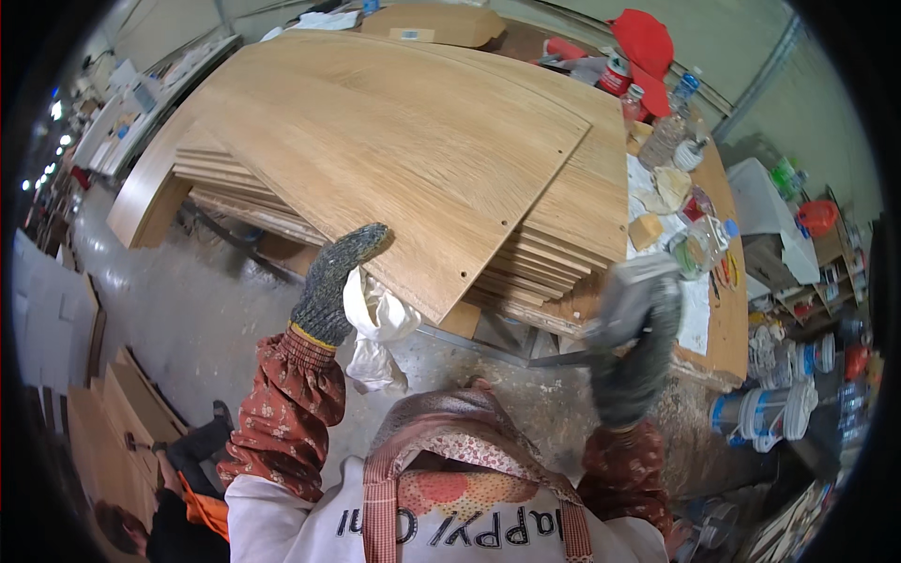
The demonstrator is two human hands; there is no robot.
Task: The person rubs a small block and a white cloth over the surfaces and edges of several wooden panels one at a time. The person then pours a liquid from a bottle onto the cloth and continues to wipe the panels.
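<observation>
My left hand [330,286], in a dark grey knit glove, is closed on a white cloth [373,314] that hangs below it. Its fingers rest at the near edge of a wood-grain panel [404,141], which lies askew on top of a stack of similar panels [554,253]. Small dark holes run along the panel's right edge. To the right of the stack is my right hand [633,361], gloved as well and smeared by motion. A greyish thing [643,281] appears to be in its grip, too blurred to name.
Right of the stack, bottles [704,246], crumpled cloths [664,190] and a red cap [646,47] crowd the worktable [727,324]. White buckets [774,413] stand at the lower right. Another person [183,488] is low at the left, beside brown boards [117,427].
</observation>
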